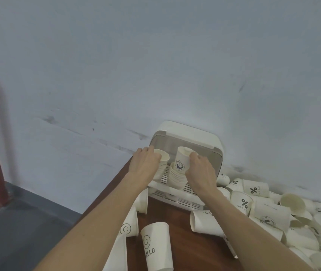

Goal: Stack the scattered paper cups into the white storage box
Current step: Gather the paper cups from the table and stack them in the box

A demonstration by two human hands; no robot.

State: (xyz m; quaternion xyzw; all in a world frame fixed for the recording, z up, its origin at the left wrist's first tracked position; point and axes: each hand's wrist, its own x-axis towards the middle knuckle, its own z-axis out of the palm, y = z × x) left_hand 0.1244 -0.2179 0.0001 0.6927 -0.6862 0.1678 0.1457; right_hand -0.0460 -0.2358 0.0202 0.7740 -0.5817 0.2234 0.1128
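The white storage box (187, 151) stands at the far end of the brown table (181, 249), against the grey wall (155, 65), its lid tipped up and back. Inside it, on the slatted tray, sit 2 stacks of paper cups. The right hand (198, 171) curls its fingers round the rim of a whale-print cup (182, 160), which sits on top of the middle stack (177, 178), directly under that grip. The left hand (144, 163) wraps its fingers over the top cup (162, 155) of the left stack, at the box's left edge; the rest of that stack is mostly hidden behind the hand.

Below the hands, nearer the person, a cup printed "HELLO" (157, 247) stands upright on the table, and a smiley-face cup (129, 224) leans by the left forearm. Right of the right forearm lies a heap of loose cups (284, 218), some marked with a percent sign, spreading along the wall.
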